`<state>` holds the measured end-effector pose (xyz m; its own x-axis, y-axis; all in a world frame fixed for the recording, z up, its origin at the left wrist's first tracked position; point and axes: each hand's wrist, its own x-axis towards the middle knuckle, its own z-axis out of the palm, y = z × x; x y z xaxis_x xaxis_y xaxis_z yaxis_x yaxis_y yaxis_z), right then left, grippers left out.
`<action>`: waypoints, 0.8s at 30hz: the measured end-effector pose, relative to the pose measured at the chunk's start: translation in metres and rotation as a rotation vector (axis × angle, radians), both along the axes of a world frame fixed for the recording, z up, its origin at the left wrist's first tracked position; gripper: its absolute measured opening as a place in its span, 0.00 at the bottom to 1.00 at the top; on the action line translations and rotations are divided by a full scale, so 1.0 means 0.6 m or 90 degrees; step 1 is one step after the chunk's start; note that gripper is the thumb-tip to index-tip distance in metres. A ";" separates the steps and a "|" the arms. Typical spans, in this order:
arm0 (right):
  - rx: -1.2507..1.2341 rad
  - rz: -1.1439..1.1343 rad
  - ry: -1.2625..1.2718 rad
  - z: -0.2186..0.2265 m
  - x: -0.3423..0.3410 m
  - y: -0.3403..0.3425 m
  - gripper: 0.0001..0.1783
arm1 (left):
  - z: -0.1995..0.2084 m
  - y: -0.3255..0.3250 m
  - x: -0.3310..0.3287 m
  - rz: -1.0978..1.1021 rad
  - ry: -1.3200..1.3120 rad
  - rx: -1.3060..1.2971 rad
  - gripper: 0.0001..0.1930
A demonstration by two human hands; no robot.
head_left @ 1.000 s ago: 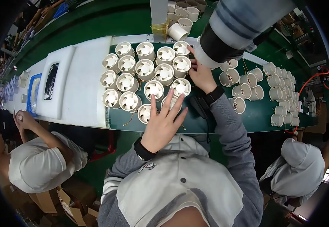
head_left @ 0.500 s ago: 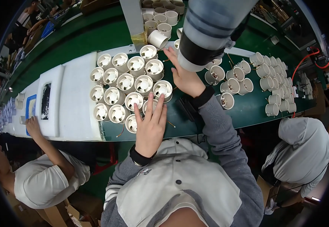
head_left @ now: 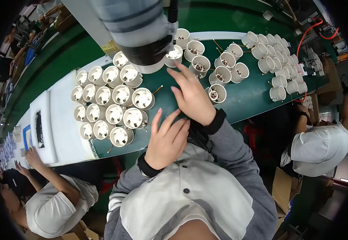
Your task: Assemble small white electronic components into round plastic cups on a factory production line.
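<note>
My left hand (head_left: 168,140) is open over the green table's near edge, fingers spread, holding nothing, right of a group of white fans. My right hand (head_left: 194,98) stretches forward with fingers apart. Its fingertips are at the near side of a single white fan (head_left: 174,55), perhaps touching it. In the group, each round housing, such as the nearest fan (head_left: 120,136), has a bladed white wheel inside. Right of my right hand stand white cups (head_left: 222,75) with copper-coloured parts and thin wires inside. A large pale cylinder with a black band (head_left: 144,54) hides part of the far side.
Rows of white cups (head_left: 278,94) lie tilted at the right of the green table (head_left: 242,106). A white mat (head_left: 62,132) covers the left part, with a white foam frame (head_left: 44,128) on it. A person (head_left: 58,204) works at left, another person (head_left: 322,148) at right. A red hose (head_left: 308,30) curves behind.
The view has swung to the right. My left hand has come away from the fans toward me. My right hand has drawn nearer, close to my left hand.
</note>
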<state>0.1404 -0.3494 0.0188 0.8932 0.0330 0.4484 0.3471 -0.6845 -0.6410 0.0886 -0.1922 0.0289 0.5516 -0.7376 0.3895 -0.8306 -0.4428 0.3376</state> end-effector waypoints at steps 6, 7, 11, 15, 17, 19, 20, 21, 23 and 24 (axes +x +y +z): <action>-0.111 -0.165 0.041 -0.014 0.095 0.019 0.26 | 0.002 0.032 0.010 0.103 0.023 -0.153 0.13; -0.151 -0.194 0.075 -0.011 0.105 0.024 0.26 | 0.004 0.038 0.010 0.107 0.015 -0.162 0.13; -0.359 -0.223 0.063 0.004 0.137 0.044 0.24 | 0.002 0.046 0.001 0.065 0.030 -0.158 0.11; -0.398 -0.243 0.008 -0.003 0.176 0.045 0.19 | 0.000 0.055 -0.001 0.032 0.029 -0.170 0.11; -0.315 -0.185 -0.052 -0.050 0.223 0.016 0.17 | 0.000 0.056 -0.004 0.029 0.028 -0.173 0.11; -0.230 -0.121 -0.110 -0.084 0.239 -0.001 0.14 | -0.002 0.060 -0.003 0.018 0.028 -0.177 0.11; -0.225 -0.113 -0.114 -0.088 0.239 0.003 0.14 | -0.005 0.066 -0.004 0.033 0.025 -0.179 0.11; -0.219 -0.105 -0.117 -0.093 0.239 0.005 0.14 | -0.008 0.070 -0.004 0.036 0.035 -0.188 0.12; -0.209 -0.095 -0.121 -0.095 0.233 0.004 0.15 | -0.013 0.077 -0.009 0.035 0.058 -0.206 0.12; -0.204 -0.092 -0.122 -0.095 0.230 0.004 0.15 | -0.016 0.080 -0.011 0.044 0.056 -0.208 0.12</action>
